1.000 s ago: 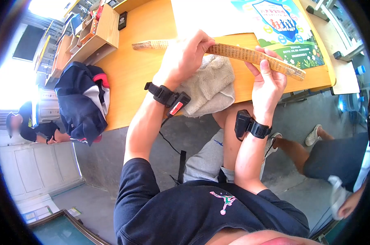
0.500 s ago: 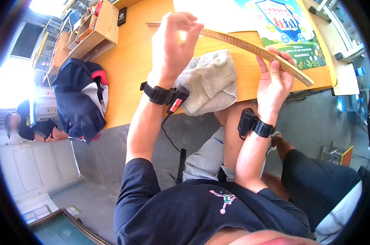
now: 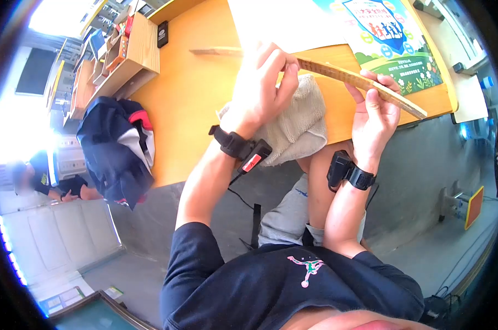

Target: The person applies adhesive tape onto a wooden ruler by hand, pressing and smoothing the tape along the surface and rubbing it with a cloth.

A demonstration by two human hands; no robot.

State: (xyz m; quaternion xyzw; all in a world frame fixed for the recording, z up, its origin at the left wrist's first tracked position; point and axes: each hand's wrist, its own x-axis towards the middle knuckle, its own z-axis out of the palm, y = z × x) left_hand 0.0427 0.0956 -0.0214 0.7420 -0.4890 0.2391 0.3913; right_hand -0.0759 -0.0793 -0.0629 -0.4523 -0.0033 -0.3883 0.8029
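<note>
A: State the condition of each hand.
B: The right hand (image 3: pixel 375 124) grips the wooden strip (image 3: pixel 339 72) near one end, thumb on the near side, fingers on the far side. The left hand (image 3: pixel 265 91) is curled at the strip; its own fingers hide the contact, so I cannot tell whether it pinches.

A: Which step is in hand?
B: In my judgement, two-handed adjustment of the strip, with a narrow edge turned upward.

A: What does the next move call for?
B: Probably a firm right grip while the left fingers shift along the strip.

A: Specify the strip's position.
B: It spans both hands and projects past each. Beneath lie the cloth (image 3: pixel 298 129) and table (image 3: pixel 188 110); beyond its right part, the poster (image 3: pixel 394 41).
</note>
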